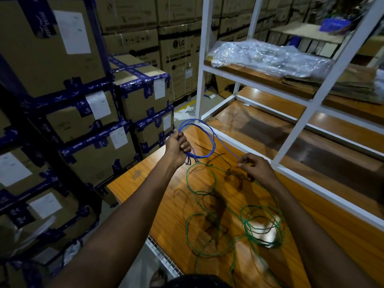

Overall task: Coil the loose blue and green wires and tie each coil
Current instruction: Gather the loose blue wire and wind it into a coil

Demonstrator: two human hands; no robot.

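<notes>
My left hand (178, 146) grips a coil of blue wire (209, 135) held up above the far left corner of the wooden table (143, 179). A single blue strand runs from the coil down to my right hand (256, 168), which pinches it between thumb and fingers just above the table. Loose green wire (207, 191) lies sprawled in several loops over the table in front of me, with a denser bunch of loops at the right (261, 225). Thin black ties (216, 156) lie on the wood between my hands.
A white metal shelf frame (295, 129) stands on the table to the right, holding clear plastic bags (270, 57) and flattened cardboard. Stacked cardboard boxes with blue tape (99, 125) rise at the left. More boxes line the back wall.
</notes>
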